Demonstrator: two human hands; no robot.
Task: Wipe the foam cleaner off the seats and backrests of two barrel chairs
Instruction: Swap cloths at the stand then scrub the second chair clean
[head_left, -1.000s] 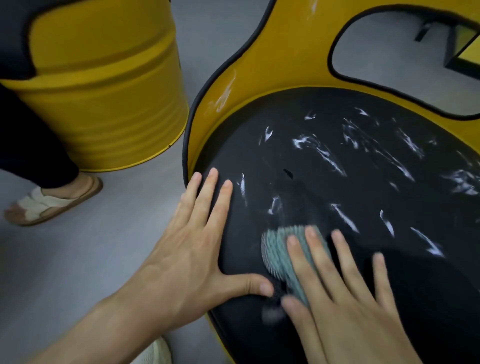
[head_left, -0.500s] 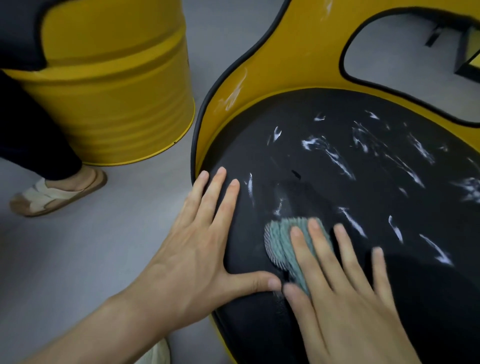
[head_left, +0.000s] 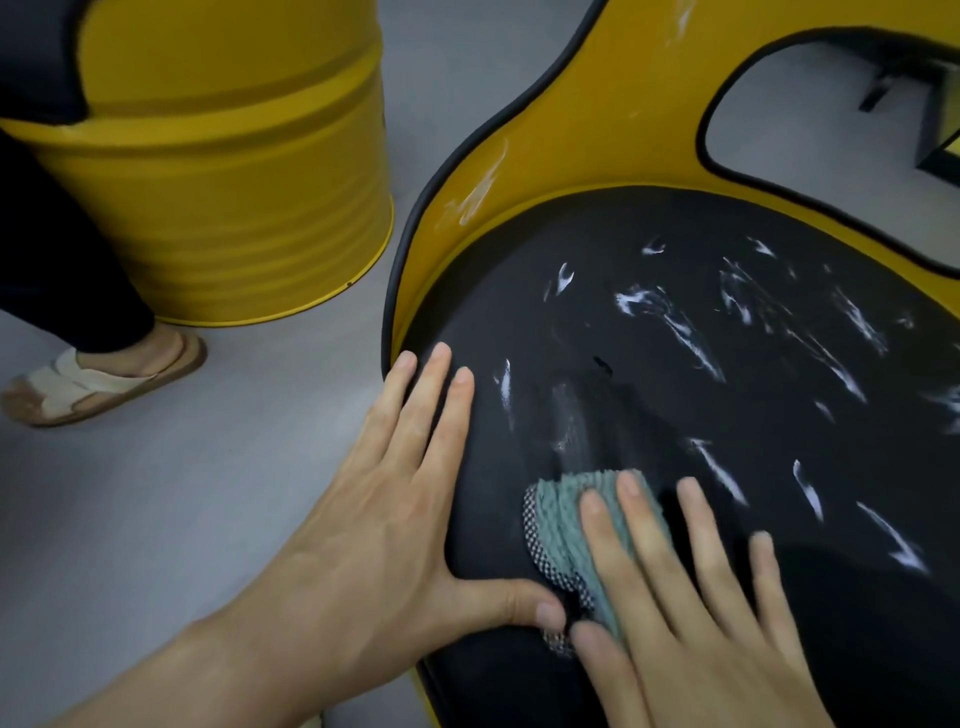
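Lower centre, the right hand presses the green cloth with straight fingers onto the black seat, just beside the left hand, flat and empty; the foam streak above has smeared since earlier

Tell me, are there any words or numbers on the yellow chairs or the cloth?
None: no words, numbers or labels can be read anywhere.
Near barrel chair: no text, only white foam streaks on its black seat.
Green cloth: no text.
Other barrel chair: plain yellow.
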